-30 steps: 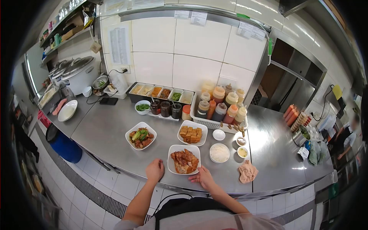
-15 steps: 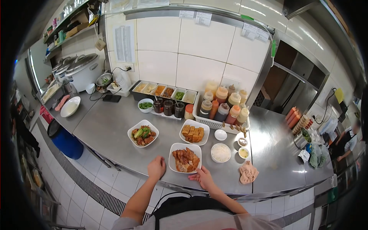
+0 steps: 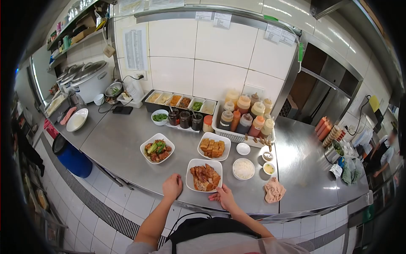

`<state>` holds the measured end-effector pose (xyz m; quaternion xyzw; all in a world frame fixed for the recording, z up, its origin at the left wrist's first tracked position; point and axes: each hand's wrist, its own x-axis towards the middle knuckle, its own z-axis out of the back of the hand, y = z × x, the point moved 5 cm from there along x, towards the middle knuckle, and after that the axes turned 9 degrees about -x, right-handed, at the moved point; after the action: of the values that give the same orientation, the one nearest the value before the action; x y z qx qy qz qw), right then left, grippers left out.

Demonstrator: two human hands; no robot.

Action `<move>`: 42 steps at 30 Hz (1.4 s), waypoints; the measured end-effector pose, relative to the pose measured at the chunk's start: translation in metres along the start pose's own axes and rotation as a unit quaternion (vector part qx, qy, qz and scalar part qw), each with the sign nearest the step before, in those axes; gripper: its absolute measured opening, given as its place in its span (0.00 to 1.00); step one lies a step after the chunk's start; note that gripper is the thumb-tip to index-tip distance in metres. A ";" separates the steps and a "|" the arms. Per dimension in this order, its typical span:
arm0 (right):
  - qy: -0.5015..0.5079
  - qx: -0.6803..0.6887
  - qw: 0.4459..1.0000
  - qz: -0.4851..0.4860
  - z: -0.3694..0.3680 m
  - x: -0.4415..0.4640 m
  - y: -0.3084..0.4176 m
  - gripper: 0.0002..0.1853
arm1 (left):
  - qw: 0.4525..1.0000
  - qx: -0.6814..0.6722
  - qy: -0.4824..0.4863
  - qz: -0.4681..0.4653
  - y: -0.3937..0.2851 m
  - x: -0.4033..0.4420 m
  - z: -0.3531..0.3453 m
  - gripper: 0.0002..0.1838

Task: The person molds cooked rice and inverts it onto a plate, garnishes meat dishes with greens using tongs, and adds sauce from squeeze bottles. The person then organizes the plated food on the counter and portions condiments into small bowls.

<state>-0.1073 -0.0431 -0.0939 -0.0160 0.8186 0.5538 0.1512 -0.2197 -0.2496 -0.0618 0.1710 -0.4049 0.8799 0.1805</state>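
Note:
My left hand (image 3: 173,186) rests at the steel counter's front edge with its fingers curled in; what it holds, if anything, is hidden. Beside it, a square white bowl (image 3: 190,166) holds browned chicken (image 3: 205,177). My right hand (image 3: 223,196) touches that bowl's lower right corner, fingers apart. Behind stands a white dish of sliced golden pieces (image 3: 212,148). On the left is a bowl of glazed meat with greens (image 3: 157,149). A bowl of white rice (image 3: 243,169) sits to the right, near two small sauce cups (image 3: 268,168).
Squeeze bottles fill a white basket (image 3: 241,136) at the back, beside a topping tray (image 3: 182,101) and dark jars (image 3: 185,120). A pink cloth (image 3: 275,190) lies right. Rice cookers (image 3: 91,80) stand back left. Another person (image 3: 382,154) is at far right.
The view has shifted slightly. Both hands keep nearly the same places beside the chicken bowl, and the dishes have not moved on the counter.

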 end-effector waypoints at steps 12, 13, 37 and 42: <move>0.008 -0.002 1.000 0.001 0.002 0.002 -0.002 0.15 | 1.000 -0.002 0.021 0.021 0.000 0.000 0.000 0.02; 0.008 -0.003 1.000 0.001 0.002 0.001 -0.002 0.15 | 1.000 -0.003 0.020 0.023 0.000 0.000 0.000 0.02; 0.008 -0.011 1.000 0.011 0.005 0.002 -0.004 0.13 | 0.719 -0.565 -0.123 0.385 0.088 0.048 0.014 0.37; 0.008 -0.018 1.000 0.005 0.007 0.003 -0.005 0.13 | 0.729 -0.557 -0.111 0.383 0.094 0.051 0.013 0.34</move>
<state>-0.1077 -0.0385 -0.1012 -0.0193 0.8098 0.5690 0.1415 -0.3056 -0.3070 -0.0921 -0.0336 -0.8704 0.4661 -0.1552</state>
